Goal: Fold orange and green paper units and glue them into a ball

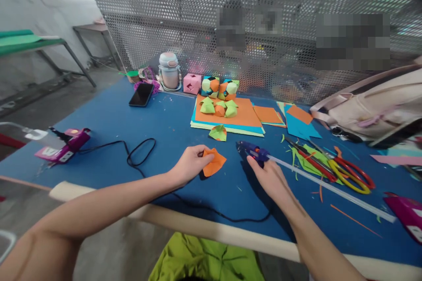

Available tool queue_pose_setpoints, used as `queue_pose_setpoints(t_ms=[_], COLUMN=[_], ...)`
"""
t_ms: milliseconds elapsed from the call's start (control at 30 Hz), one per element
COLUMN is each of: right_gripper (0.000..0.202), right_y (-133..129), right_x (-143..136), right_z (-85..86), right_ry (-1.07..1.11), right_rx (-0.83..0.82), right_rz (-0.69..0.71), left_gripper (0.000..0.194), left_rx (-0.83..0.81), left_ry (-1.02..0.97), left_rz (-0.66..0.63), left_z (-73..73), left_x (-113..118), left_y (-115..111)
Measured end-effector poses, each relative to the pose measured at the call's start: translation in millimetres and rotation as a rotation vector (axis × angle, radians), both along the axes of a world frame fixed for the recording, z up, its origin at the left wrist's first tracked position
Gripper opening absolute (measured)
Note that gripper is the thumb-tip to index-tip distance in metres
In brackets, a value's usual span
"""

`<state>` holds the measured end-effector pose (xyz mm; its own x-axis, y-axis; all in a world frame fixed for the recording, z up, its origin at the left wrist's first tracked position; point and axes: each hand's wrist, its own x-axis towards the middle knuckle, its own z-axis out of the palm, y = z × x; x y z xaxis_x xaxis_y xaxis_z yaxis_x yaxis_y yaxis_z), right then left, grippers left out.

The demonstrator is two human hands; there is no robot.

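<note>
Between its thumb and fingers, my left hand [190, 163] pinches a folded orange paper piece [216, 163] just above the blue table [108, 118]. My right hand [268, 175] is wrapped round a dark blue glue gun [253, 151], its nozzle pointing left and away from me. A long translucent glue stick [332, 188] sticks out of the gun's back toward the lower right. Beyond the orange piece lies a small green and orange folded piece [218, 132]. Several green and orange folded pieces [231, 108] rest on a stack of coloured sheets [249, 116].
Red and yellow-handled scissors [351, 175] and paper scraps [308, 160] lie at the right, near a pale bag [359, 96]. A black cable [227, 217] loops across the table from a purple power strip [70, 144]. A phone [141, 95], bottle [170, 72] and pink cube [192, 84] stand farther back.
</note>
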<state>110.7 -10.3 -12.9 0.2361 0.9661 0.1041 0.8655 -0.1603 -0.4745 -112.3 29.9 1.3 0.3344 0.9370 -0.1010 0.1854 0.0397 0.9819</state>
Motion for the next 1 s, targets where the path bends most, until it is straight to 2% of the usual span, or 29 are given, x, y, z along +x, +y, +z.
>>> queue_pose_setpoints(t_ms=[133, 200, 267, 300, 333, 400, 500, 633, 733, 833, 1000], right_gripper=[0.041, 0.038, 0.031, 0.026, 0.023, 0.017, 0.013, 0.025, 0.016, 0.016, 0.018], right_y=[-17.4, -39.1, -63.6, -74.3, -82.5, -88.5, -70.9, -27.8, -8.1, -3.9, -10.3], right_x=[5.5, 6.7, 3.0, -1.5, -7.6, -22.9, -45.7, -65.1, -74.1, -79.8, -84.1], right_z=[6.7, 11.2, 16.0, 18.5, 20.9, 25.0, 26.8, 22.3, 19.7, 20.8, 21.6], right_ry=[-0.007, -0.045, -0.092, -0.081, -0.033, 0.091, 0.186, 0.323, 0.492, 0.614, 0.723], right_rx=[0.039, 0.155, 0.357, 0.434, 0.474, 0.443, 0.415, 0.269, 0.175, 0.191, 0.279], right_rz=[0.015, -0.027, -0.128, -0.133, -0.105, 0.067, 0.239, 0.307, 0.367, 0.419, 0.403], left_gripper=[0.018, 0.018, 0.018, 0.018, 0.018, 0.017, 0.018, 0.018, 0.018, 0.02, 0.02], left_rx=[-0.033, -0.029, -0.017, -0.013, -0.014, -0.029, -0.034, 0.064, 0.139, 0.184, 0.215], left_ry=[-0.064, -0.062, -0.038, -0.025, -0.015, -0.009, -0.02, -0.018, -0.006, 0.009, 0.014], left_rz=[-0.025, -0.048, -0.073, -0.084, -0.092, -0.101, -0.109, -0.08, -0.052, -0.043, -0.042], left_z=[2.6, 2.1, 0.4, -0.8, -2.0, -4.2, -4.9, 2.0, 9.8, 15.1, 17.5], left_x=[-2.6, -4.9, -6.9, -7.3, -7.4, -6.6, -5.4, -6.9, -9.6, -12.8, -16.3], left_y=[-2.7, -3.5, -4.4, -5.0, -5.8, -7.9, -11.7, -15.4, -15.6, -14.2, -14.2])
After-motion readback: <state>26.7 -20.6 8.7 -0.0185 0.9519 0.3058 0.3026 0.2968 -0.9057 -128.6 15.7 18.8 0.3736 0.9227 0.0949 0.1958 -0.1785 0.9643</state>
